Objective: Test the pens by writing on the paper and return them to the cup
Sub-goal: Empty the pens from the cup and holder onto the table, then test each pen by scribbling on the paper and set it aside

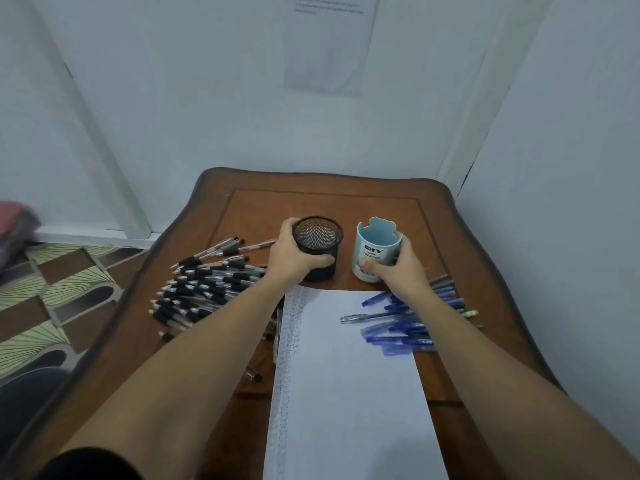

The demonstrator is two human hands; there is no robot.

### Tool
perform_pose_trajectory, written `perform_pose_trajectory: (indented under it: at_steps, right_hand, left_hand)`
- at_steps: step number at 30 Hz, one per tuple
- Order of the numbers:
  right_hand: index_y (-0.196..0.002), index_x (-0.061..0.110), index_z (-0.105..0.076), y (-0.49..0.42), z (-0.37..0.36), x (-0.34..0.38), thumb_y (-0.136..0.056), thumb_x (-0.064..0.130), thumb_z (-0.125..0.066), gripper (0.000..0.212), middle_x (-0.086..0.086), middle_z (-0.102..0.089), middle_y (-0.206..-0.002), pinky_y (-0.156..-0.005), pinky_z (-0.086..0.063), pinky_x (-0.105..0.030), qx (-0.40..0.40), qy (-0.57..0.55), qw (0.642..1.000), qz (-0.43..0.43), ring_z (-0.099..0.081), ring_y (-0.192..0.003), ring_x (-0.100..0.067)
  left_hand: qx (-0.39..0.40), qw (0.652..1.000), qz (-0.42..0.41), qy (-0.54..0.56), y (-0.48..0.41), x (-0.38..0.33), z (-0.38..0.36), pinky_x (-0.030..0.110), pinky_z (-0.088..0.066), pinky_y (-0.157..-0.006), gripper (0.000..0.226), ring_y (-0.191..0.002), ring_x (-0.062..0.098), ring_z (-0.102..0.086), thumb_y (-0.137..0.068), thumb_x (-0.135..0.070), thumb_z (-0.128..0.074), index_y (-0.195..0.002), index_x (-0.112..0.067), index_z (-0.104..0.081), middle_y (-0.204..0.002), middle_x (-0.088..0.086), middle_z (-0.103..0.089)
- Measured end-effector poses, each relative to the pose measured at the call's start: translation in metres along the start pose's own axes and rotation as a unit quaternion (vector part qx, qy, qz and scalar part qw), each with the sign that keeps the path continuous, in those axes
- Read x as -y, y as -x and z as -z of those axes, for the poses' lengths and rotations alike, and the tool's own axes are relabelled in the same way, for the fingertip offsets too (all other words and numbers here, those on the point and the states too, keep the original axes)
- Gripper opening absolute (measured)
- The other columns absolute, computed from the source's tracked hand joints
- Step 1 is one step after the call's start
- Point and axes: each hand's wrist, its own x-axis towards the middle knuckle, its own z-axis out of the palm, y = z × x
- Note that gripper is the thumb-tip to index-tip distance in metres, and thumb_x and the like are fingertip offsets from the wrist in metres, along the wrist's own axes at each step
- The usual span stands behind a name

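My left hand (294,259) grips a black mesh cup (320,237), which stands upright and empty on the wooden table (381,206). My right hand (403,268) grips a light blue cup (375,249) printed "DIY DESK ORGANIZER", also upright. A white sheet of paper (349,382) lies in front of both cups, with faint marks along its left edge. Several black-grip pens (204,285) lie heaped to the left. Several blue pens (408,327) lie to the right, partly on the paper and partly under my right forearm.
The table stands in a corner between white walls, with a printed sheet (329,39) taped to the far wall. Patterned floor (52,292) shows to the left. A few loose pens (254,374) lie beside the paper's left edge.
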Motion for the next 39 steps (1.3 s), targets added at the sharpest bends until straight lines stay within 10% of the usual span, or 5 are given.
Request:
perform_pose_trajectory:
  at_steps: [10, 14, 20, 25, 39]
  right_hand:
    - [-0.147, 0.014, -0.04, 0.031, 0.021, 0.003, -0.086, 0.026, -0.076, 0.072, -0.004, -0.046, -0.15, -0.104, -0.042, -0.037, -0.015, 0.116, 0.993, 0.01, -0.046, -0.135, -0.023]
    - [-0.135, 0.017, -0.054, 0.058, 0.033, -0.005, -0.09, 0.02, -0.071, 0.048, -0.005, -0.058, -0.135, -0.089, -0.048, -0.029, -0.024, 0.176, 0.984, 0.032, -0.057, -0.108, -0.016]
    - [-0.099, 0.016, -0.069, 0.106, 0.049, -0.019, -0.092, 0.012, -0.066, 0.009, -0.002, -0.066, -0.101, -0.081, -0.053, -0.025, 0.0, 0.244, 0.968, 0.065, -0.059, -0.09, -0.012]
    - [-0.095, 0.02, -0.07, 0.131, 0.052, -0.04, -0.09, 0.013, -0.069, 0.009, 0.006, -0.058, -0.099, -0.086, -0.049, -0.022, 0.043, 0.303, 0.946, 0.105, -0.057, -0.096, -0.012]
    - [-0.109, 0.018, -0.071, 0.096, 0.043, -0.052, -0.098, 0.017, -0.058, 0.018, -0.003, -0.058, -0.11, -0.093, -0.035, -0.029, 0.004, 0.342, 0.931, 0.127, -0.045, -0.112, -0.02]
  left_hand:
    - [0.008, 1.0, 0.009, -0.027, 0.026, -0.018, 0.011, 0.037, -0.04, -0.105, 0.107, -0.137, 0.026, -0.039, -0.069, -0.019, -0.087, -0.152, -0.021, -0.019, -0.152, 0.005, -0.037]
    - [-0.032, 0.998, -0.005, -0.062, 0.053, -0.015, 0.012, 0.039, -0.041, -0.106, 0.106, -0.138, 0.026, -0.037, -0.069, -0.015, -0.087, -0.152, -0.023, -0.02, -0.154, 0.006, -0.033]
    - [0.003, 0.975, -0.112, -0.192, 0.114, 0.007, 0.008, 0.032, -0.045, -0.101, 0.06, -0.122, 0.019, -0.048, -0.079, -0.014, -0.078, -0.132, -0.021, -0.051, -0.133, 0.001, -0.048]
    - [0.129, 0.922, -0.156, -0.329, 0.16, 0.021, 0.004, 0.026, -0.034, -0.102, 0.04, -0.122, 0.015, -0.042, -0.086, -0.031, -0.069, -0.124, -0.02, -0.062, -0.13, -0.004, -0.054]
    - [0.145, 0.909, -0.14, -0.364, 0.188, 0.033, -0.007, 0.028, -0.02, -0.113, 0.063, -0.14, 0.015, -0.028, -0.086, -0.061, -0.055, -0.139, -0.027, -0.049, -0.153, -0.001, -0.035]
